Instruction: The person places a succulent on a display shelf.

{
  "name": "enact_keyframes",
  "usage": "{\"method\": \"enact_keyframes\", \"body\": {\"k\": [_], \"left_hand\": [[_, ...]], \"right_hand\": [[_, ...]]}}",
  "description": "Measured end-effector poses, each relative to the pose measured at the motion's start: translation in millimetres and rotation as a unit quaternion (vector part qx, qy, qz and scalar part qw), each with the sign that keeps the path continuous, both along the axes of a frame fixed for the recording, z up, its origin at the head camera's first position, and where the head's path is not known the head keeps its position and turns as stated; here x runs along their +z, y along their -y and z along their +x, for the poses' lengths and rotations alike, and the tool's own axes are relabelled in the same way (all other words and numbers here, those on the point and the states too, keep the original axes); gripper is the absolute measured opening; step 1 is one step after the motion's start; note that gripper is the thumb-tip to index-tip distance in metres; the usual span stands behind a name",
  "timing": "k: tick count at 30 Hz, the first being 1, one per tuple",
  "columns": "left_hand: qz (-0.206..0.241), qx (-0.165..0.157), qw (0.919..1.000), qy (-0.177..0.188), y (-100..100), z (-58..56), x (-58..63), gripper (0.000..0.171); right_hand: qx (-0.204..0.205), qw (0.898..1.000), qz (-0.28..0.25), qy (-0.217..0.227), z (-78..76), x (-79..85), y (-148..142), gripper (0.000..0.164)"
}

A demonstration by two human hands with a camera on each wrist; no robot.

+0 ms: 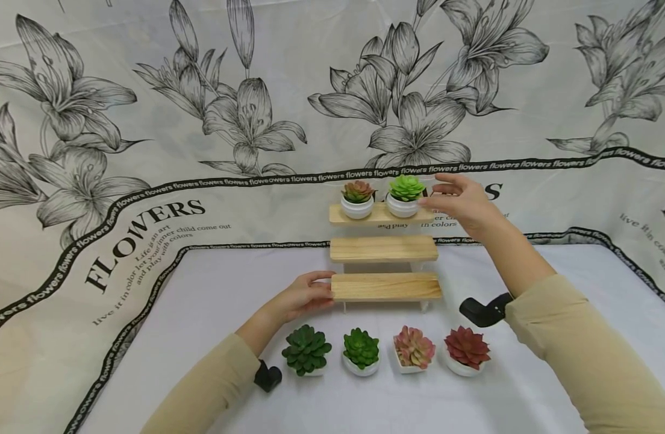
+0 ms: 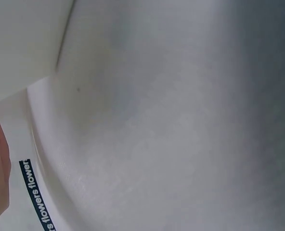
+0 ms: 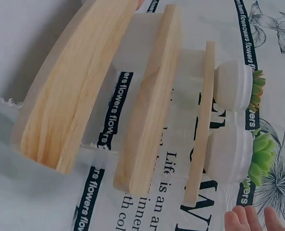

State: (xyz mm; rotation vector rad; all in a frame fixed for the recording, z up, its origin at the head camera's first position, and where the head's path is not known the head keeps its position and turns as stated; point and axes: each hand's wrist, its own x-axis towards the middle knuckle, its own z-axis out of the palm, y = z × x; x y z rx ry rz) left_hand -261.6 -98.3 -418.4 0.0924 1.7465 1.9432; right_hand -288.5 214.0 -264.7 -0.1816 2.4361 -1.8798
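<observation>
Wooden bottom shelf (image 1: 385, 287) against left hand (image 1: 300, 296), can't tell if gripped; bright green plant (image 1: 406, 188) near loosely spread right hand (image 1: 464, 206).

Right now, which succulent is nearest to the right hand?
The bright green succulent on the top shelf; its reddish neighbour and the four plants below are farther from the right hand.

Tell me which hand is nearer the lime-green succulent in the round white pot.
Right: the right hand is beside the lime-green succulent, on its right; the left hand is lower, at the left end of the bottom pale wooden shelf.
</observation>
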Motion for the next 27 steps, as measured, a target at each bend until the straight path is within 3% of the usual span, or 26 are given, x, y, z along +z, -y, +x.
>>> {"method": "enact_keyframes", "body": {"k": [12,19,27], "left_hand": [[-0.003,-0.007,1.0000,-0.002,0.1,-0.7,1.2,0.056],[-0.010,-0.014,0.9998,-0.006,-1.1,0.7,1.3,0.056],[-0.010,-0.006,0.9999,-0.006,0.1,-1.5,0.7,0.056]], "right_hand": [[0.040,0.996,0.072,-0.022,37.0,-2.7,-44.1,0.070],[0.079,0.992,0.085,-0.052,64.9,-23.1,-67.5,0.054],[0.118,0.984,0.110,-0.073,96.4,-47.1,-76.3,0.054]]}}
